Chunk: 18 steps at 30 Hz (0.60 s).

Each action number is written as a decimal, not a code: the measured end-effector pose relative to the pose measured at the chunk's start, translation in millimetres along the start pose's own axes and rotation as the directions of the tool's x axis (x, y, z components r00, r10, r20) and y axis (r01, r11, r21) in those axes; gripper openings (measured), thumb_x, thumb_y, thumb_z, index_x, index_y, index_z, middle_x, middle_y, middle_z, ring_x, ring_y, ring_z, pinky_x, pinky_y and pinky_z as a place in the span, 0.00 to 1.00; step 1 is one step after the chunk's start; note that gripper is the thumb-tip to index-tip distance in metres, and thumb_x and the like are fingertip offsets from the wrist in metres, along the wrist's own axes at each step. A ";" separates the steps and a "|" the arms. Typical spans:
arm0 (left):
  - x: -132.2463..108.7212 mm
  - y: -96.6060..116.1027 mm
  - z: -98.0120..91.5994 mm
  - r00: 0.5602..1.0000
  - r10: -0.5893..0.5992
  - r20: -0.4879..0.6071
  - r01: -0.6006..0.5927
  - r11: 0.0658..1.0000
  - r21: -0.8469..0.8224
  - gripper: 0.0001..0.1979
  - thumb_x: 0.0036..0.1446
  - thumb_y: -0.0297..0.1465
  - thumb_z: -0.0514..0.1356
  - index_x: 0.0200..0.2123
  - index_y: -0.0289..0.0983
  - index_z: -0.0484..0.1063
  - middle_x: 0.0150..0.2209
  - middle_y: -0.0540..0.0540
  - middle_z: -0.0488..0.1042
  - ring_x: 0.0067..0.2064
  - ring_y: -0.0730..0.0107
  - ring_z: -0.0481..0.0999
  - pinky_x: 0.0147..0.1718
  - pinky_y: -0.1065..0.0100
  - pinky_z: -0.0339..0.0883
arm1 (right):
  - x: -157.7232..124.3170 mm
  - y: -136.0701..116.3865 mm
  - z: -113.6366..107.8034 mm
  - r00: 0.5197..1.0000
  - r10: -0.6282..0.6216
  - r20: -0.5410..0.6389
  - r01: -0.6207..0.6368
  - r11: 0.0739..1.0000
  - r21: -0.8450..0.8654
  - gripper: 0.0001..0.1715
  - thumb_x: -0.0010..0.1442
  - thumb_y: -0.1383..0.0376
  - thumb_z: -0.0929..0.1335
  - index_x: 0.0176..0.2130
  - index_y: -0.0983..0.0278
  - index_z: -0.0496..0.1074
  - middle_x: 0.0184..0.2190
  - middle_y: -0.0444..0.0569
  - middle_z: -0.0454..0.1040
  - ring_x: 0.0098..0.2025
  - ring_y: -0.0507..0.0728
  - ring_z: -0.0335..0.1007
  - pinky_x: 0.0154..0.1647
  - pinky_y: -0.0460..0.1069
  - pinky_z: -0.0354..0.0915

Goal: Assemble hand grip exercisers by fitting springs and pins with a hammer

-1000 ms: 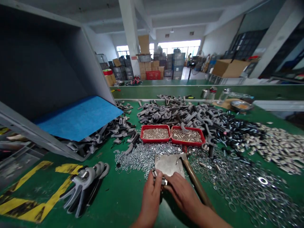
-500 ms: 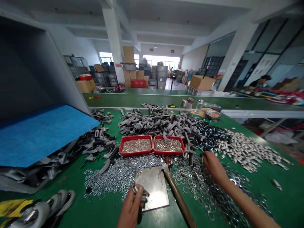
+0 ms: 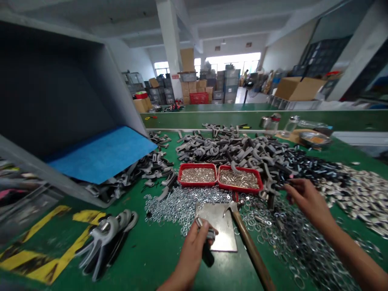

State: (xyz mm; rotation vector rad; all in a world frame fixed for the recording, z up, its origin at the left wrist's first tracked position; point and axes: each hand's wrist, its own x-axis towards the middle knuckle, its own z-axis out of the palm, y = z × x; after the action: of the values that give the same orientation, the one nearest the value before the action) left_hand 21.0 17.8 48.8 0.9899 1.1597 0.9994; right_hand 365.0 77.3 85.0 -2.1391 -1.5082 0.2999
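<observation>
Head camera: the left hand grips a small metal fitting at the near-left edge of the steel plate, with bare green table beside it. The right hand curls at the edge of the black bolts, and I cannot tell whether it holds anything. A hammer lies between the hands.

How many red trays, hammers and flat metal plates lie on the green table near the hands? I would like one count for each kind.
Red trays: 2
Hammer: 1
Metal plate: 1
Total: 4
</observation>
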 end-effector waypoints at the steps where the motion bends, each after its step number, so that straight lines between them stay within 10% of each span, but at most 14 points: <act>1: -0.7 2.1 1.2 1.000 0.001 0.009 0.000 0.999 -0.036 0.23 0.62 0.51 0.55 0.39 0.35 0.70 0.37 0.42 0.77 0.38 0.64 0.74 0.38 0.66 0.68 | -25.0 -18.3 2.6 0.994 -0.085 0.064 0.061 0.950 0.306 0.19 0.68 0.54 0.60 0.53 0.63 0.59 0.42 0.57 0.77 0.34 0.58 0.76 0.37 0.53 0.71; 4: -2.6 6.1 10.9 0.999 0.013 0.034 -0.009 0.991 -0.132 0.22 0.63 0.50 0.55 0.40 0.35 0.71 0.38 0.41 0.77 0.39 0.63 0.75 0.38 0.66 0.69 | -104.3 -77.3 23.5 0.933 -0.235 0.271 -0.061 0.639 0.767 0.17 0.67 0.54 0.64 0.51 0.57 0.60 0.45 0.53 0.77 0.33 0.55 0.76 0.37 0.52 0.73; 10: -12.9 17.9 13.3 0.998 0.039 0.056 -0.022 0.960 -0.279 0.23 0.63 0.49 0.55 0.49 0.36 0.70 0.45 0.39 0.76 0.43 0.60 0.77 0.41 0.64 0.71 | -159.0 -137.2 76.1 0.901 -0.312 0.301 -0.186 0.348 0.919 0.15 0.67 0.56 0.66 0.50 0.56 0.60 0.46 0.50 0.77 0.37 0.55 0.76 0.44 0.54 0.73; 14: -19.4 19.3 -1.2 0.998 0.038 0.057 -0.013 0.921 -0.389 0.22 0.63 0.47 0.55 0.50 0.36 0.68 0.44 0.39 0.76 0.40 0.60 0.76 0.38 0.64 0.71 | -157.3 -140.2 82.4 0.891 -0.316 0.326 -0.214 0.340 0.916 0.14 0.66 0.56 0.66 0.49 0.56 0.62 0.48 0.51 0.75 0.41 0.58 0.77 0.45 0.57 0.74; 18: -21.8 12.6 -10.9 0.999 0.044 -0.005 -0.043 0.940 -0.338 0.21 0.62 0.47 0.57 0.46 0.35 0.70 0.39 0.42 0.75 0.39 0.63 0.75 0.40 0.66 0.68 | -161.9 -138.0 79.7 0.864 -0.464 0.197 0.150 0.610 0.778 0.12 0.66 0.60 0.66 0.49 0.57 0.67 0.46 0.51 0.75 0.47 0.60 0.75 0.49 0.57 0.72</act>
State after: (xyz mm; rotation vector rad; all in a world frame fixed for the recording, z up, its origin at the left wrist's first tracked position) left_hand 6.4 1.1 64.9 0.7427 0.9265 1.1860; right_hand 157.9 -15.1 71.5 -1.1585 -1.5502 1.0611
